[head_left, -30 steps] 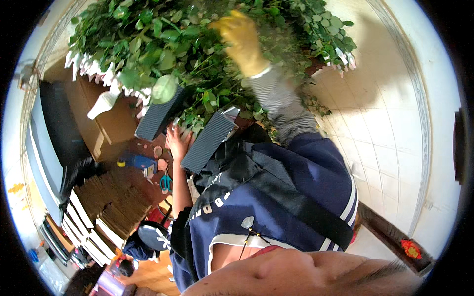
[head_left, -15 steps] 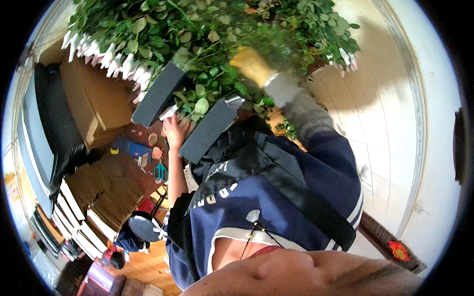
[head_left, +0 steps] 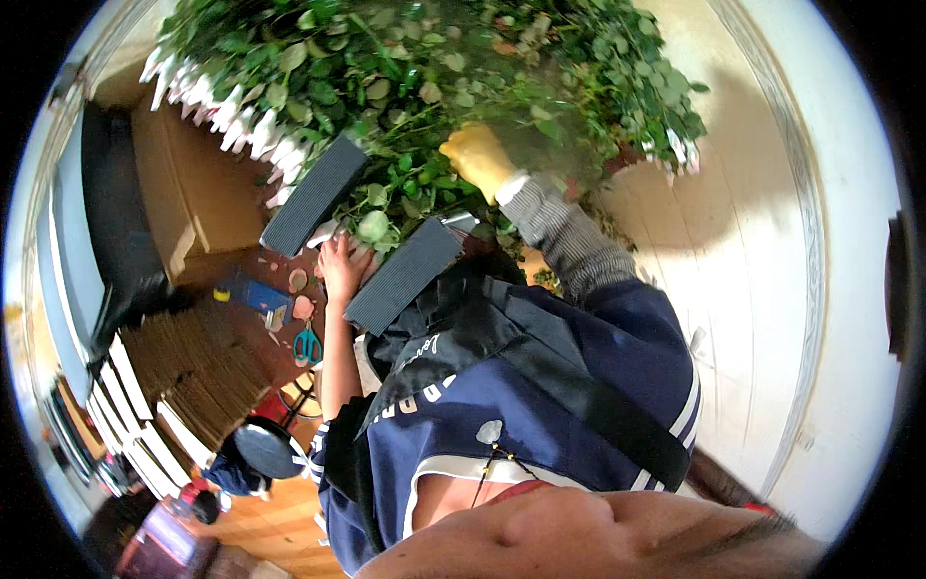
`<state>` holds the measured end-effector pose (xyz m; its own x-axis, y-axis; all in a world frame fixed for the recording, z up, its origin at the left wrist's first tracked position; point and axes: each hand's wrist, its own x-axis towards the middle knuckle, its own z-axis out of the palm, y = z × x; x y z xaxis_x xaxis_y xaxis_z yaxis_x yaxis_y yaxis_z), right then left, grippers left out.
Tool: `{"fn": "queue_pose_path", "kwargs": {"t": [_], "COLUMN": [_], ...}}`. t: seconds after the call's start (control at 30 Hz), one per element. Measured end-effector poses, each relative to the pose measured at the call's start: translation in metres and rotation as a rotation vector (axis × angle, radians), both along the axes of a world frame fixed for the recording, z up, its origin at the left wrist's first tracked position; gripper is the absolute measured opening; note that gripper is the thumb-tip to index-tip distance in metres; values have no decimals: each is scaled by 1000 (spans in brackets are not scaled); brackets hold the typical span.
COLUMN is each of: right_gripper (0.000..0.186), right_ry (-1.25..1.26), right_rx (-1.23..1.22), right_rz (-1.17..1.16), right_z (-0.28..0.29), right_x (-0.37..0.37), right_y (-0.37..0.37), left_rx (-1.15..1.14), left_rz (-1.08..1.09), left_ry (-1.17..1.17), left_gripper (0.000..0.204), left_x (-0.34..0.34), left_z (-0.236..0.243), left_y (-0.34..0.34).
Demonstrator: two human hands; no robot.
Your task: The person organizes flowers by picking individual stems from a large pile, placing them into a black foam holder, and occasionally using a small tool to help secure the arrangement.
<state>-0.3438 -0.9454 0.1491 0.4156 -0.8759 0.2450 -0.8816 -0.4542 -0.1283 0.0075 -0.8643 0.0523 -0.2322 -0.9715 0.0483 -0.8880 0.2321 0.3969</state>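
Between two dark ribbed blocks, the left one (head_left: 313,196) and the right one (head_left: 405,277), my bare left hand (head_left: 341,266) closes on a flower head in a white sleeve (head_left: 323,233). Its leafy stems (head_left: 378,227) run up and away to the right. In a yellow glove, my right hand (head_left: 476,160) is closed in a fist over the stems beyond the blocks; leaves partly hide what it grips. A large heap of green leafy stems (head_left: 386,87) fills the far side, with a row of white-sleeved flower heads (head_left: 227,118) along its left edge.
On the brown table left of my forearm lie teal-handled scissors (head_left: 308,345), a blue box (head_left: 258,294) and pink petals (head_left: 303,308). Farther left are a cardboard box (head_left: 183,193) and stacked cardboard sheets (head_left: 207,381). A round black stool (head_left: 267,447) stands below.
The yellow-gloved hand has drawn slightly back toward me along the stems. My left hand stays between the blocks. The whole view has shifted a little.
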Motion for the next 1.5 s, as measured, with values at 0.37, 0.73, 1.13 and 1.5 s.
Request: {"fn": "queue_pose_path", "kwargs": {"t": [0.37,0.73,1.13,1.5], "right_gripper": [17,43,20,19], "right_ry": [215,483,715,516], "right_rx": [50,466,818,642], "right_rz": [-160,-26,696,672], "right_z": [14,50,-25,15], "right_x": [3,2,179,171], "right_y": [0,-14,18,3], "left_rx": [-12,103,487,381], "left_rz": [44,381,101,590], "left_ry": [96,391,607,543], "left_gripper": [58,26,28,40], "left_x": [-14,39,21,17], "left_z": [32,55,59,66], "left_y": [6,49,51,54]}}
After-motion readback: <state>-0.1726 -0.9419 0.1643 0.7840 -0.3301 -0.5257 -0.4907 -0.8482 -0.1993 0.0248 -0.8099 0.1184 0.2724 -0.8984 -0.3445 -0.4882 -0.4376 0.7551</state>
